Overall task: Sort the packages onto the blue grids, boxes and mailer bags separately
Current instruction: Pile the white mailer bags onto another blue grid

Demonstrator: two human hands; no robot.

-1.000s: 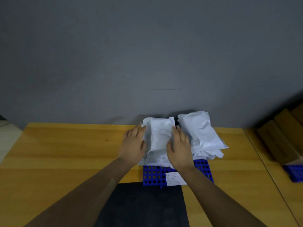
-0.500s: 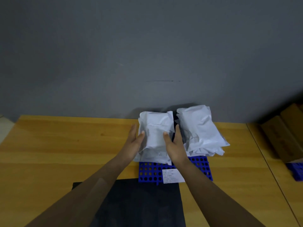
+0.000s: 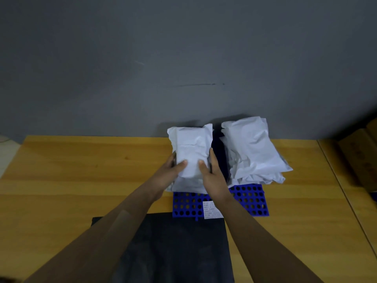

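A wooden table point(image 3: 81, 180) runs along a grey wall point(image 3: 142, 58), and a black mat point(image 3: 173, 252) lies at its near edge around 6 o'clock. The left hand point(image 3: 171, 172) is curled around the left side of a white mailer bag point(image 3: 191, 152), thumb on its top face and fingers hidden behind the edge. The right hand point(image 3: 212, 176) clasps the same bag from the right, thumb on top. This bag sits on another white bag point(image 3: 187, 184) beneath it, at the far-left part of the blue grid point(image 3: 248, 201). A white label point(image 3: 212, 209) lies on the grid's near edge. At about 2 o'clock from the hands a second stack of white mailer bags point(image 3: 253, 148) rests on the grid's far-right part, apart from the held bag. At 3 o'clock, brown cardboard boxes point(image 3: 359, 158) stand at the frame edge.
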